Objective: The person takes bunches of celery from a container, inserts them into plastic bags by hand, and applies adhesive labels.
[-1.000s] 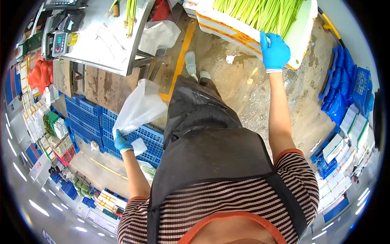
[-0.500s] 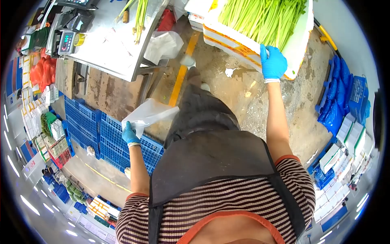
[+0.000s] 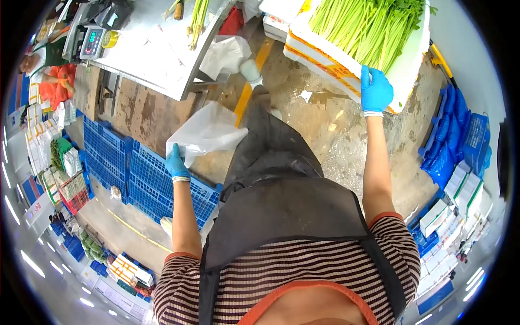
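Observation:
My left hand [image 3: 176,163], in a blue glove, is closed on the edge of a translucent plastic bag [image 3: 208,132], which hangs out to the right above the blue pallets [image 3: 149,176]. At the upper right my right hand [image 3: 376,91], also blue-gloved, grips the near rim of a white foam box [image 3: 414,67]. Long green stalks [image 3: 368,32] with leafy tops lie in that box. The fingertips of my right hand are over the rim, the thumb on its left side.
A metal table [image 3: 146,51] at the upper left bears a scale [image 3: 92,43], yellow tape and a few stalks. A person [image 3: 46,70] stands at the far left. Blue bags [image 3: 447,135] lie at the right. A white bag [image 3: 225,57] hangs beside the table.
The foam box and my right hand appear lower and further right in view. The bag in my left hand has swung right and spread out. A person has come into view at the left.

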Available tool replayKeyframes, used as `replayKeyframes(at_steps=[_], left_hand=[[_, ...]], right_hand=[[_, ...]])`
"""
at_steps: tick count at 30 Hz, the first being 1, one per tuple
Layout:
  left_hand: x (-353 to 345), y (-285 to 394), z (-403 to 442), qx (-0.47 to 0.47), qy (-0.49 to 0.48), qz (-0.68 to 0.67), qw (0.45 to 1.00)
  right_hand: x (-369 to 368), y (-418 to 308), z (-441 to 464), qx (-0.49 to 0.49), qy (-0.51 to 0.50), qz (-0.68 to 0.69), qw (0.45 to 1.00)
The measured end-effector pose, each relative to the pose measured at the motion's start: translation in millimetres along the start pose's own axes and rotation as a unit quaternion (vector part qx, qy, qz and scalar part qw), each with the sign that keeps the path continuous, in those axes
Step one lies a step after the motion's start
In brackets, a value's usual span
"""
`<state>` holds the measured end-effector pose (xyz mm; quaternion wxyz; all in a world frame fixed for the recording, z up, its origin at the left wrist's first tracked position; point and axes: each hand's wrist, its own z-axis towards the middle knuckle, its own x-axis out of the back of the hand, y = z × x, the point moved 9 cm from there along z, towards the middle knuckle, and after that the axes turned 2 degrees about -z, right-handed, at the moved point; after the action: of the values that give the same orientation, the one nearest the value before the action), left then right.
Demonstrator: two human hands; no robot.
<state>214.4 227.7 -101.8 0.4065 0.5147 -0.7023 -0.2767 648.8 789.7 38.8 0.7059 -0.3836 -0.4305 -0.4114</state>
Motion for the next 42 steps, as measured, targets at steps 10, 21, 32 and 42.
replayKeyframes(at_steps=[10, 21, 32, 42], left_hand=[[-13, 21, -31, -0.001, -0.02, -0.053, 0.998], [-140, 61, -154, 0.03, -0.325, 0.038, 0.944], [333, -146, -2, 0.092, 0.214, -0.001, 0.973], [122, 149, -39, -0.32, -0.026, 0.274, 0.907]], right_hand=[[-9, 2, 2, -0.007, -0.033, -0.029, 0.999], [-53, -265, -188, 0.027, -0.636, 0.494, 0.592], [-75, -360, -187, -0.3, -0.581, 0.682, 0.328], [23, -621, -305, 0.189, -0.849, 0.411, 0.273]])
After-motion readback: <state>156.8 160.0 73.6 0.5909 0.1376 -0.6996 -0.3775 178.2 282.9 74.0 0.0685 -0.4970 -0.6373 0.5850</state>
